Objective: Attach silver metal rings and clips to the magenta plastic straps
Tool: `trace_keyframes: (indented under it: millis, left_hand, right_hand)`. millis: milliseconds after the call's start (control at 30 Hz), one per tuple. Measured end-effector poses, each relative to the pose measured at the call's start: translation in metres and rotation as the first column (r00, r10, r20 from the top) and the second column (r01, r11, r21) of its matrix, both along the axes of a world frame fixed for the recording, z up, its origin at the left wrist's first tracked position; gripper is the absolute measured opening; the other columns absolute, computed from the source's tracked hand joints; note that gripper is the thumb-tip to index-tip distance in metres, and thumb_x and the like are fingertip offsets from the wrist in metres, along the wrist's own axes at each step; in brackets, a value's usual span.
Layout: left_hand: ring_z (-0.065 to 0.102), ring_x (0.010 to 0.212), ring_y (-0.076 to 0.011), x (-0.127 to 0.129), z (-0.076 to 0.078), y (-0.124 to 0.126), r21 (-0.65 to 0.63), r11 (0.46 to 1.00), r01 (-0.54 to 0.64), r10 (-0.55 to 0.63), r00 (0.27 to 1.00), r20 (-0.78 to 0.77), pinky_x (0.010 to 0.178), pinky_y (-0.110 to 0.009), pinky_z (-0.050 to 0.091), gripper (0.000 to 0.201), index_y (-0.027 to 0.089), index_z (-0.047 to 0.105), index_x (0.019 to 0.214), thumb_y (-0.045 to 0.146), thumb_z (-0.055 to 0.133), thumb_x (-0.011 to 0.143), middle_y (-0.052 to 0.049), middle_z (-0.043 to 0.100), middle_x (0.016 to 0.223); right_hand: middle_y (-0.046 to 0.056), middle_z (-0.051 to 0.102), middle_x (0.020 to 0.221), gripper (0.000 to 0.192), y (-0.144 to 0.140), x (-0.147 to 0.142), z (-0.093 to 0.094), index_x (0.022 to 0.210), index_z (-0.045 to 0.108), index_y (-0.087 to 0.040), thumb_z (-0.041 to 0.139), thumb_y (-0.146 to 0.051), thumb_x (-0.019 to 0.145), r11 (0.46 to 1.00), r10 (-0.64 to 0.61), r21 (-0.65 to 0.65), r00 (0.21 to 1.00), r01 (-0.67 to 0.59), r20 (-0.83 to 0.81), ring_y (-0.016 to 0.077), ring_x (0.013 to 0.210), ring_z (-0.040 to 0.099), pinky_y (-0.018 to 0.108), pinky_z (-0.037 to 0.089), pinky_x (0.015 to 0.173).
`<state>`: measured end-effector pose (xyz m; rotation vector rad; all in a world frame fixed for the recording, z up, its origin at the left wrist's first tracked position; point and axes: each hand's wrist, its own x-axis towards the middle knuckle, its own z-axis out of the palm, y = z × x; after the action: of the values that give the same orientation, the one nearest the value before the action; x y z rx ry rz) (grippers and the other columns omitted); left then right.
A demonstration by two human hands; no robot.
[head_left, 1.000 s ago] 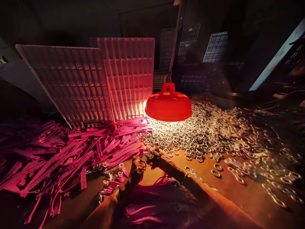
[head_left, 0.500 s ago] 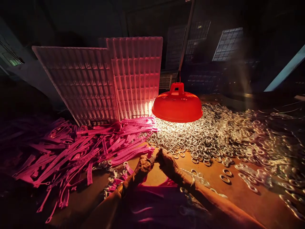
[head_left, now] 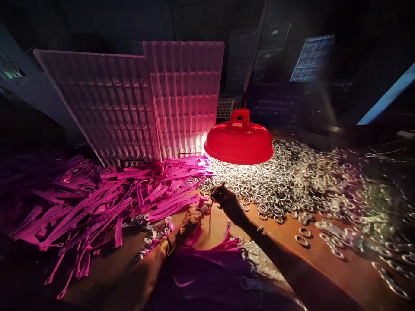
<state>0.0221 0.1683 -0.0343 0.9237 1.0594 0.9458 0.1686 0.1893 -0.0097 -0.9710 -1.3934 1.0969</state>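
My left hand (head_left: pixel 193 218) is closed around the end of a pink strap (head_left: pixel 196 235), which trails down toward my lap. Close by on the right, my right hand (head_left: pixel 225 199) is raised slightly, its fingertips pinched at the top of a thin pale strand (head_left: pixel 210 218). The strand's lower end hangs over the table; its kind is unclear. More pink straps (head_left: pixel 227 231) with metal rings on some ends lie across my lap. A heap of metal rings (head_left: pixel 279 185) spreads just beyond my right hand.
A red lamp (head_left: pixel 239 140) hangs low over the rings. Many pink straps (head_left: pixel 106 198) are piled at left, before two upright ribbed trays (head_left: pixel 186 103). Loose rings (head_left: pixel 303 237) lie at right on the brown table (head_left: pixel 275 235). Dark crates (head_left: pixel 313 58) stand behind.
My right hand has moved up and away from my left hand, and a thin strand now shows below its fingers. My left hand stays closed on the strap. The view has shifted slightly.
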Motion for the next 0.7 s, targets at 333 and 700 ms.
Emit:
trace_keyframes:
  millis: [333,700]
  left_hand:
    - [0.029,0.046,-0.0056,0.001,0.01,0.0,-0.024,1.0,-0.017,0.022,0.98,0.198,0.045,-0.022,0.024,0.043,0.015,0.052,0.08,0.056,0.058,0.066,0.004,0.037,0.061]
    - [0.021,0.049,-0.0094,-0.004,0.04,-0.021,0.109,0.988,0.114,-0.116,0.993,0.014,0.048,-0.025,0.019,0.021,0.022,0.033,0.066,0.036,0.047,0.075,0.004,0.025,0.058]
  right_hand:
    - [-0.003,0.049,0.067,0.035,0.003,0.018,0.008,0.081,0.049,-0.02,0.062,-0.053,0.078,0.978,0.103,-0.176,0.992,-0.115,-0.074,0.0078,0.049,0.041,0.019,0.033,0.041]
    - [-0.003,0.038,0.064,0.028,-0.019,-0.011,-0.014,0.078,0.034,-0.023,0.032,-0.046,0.093,0.995,0.027,0.089,0.993,-0.037,0.114,0.0101,0.05,0.034,0.022,0.033,0.045]
